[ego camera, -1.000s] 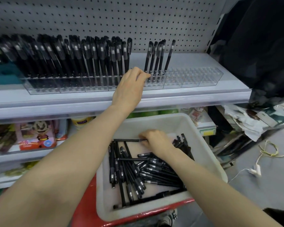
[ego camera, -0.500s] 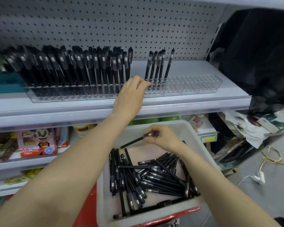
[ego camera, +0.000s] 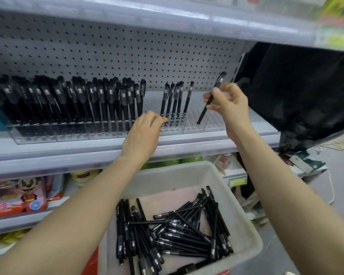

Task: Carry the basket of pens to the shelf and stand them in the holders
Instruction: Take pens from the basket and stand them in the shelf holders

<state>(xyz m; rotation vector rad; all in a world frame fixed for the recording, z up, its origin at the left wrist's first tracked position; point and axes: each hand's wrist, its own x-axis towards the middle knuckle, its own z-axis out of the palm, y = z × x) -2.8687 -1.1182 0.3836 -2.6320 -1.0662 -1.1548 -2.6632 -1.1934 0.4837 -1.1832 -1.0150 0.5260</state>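
Right hand point(ego camera: 229, 105) has gone from basket point(ego camera: 244, 213), lower centre, up to mid right, pinching one pen point(ego camera: 204, 112) just above empty holder point(ego camera: 195, 126) slots. Left hand point(ego camera: 143, 133) rests on holder front, fingers relaxed, empty. Left rows look full; many loose pens point(ego camera: 173, 231) remain in the basket.

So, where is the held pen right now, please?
Head view, right of centre: the right hand pinches the pen, tip over empty cells of the clear holder, right of the standing pens.

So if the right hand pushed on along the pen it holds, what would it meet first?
Probably the empty slots of the clear holder, right of the standing pens; the right hand holds its pen tip-down just above them, though depth is unclear.
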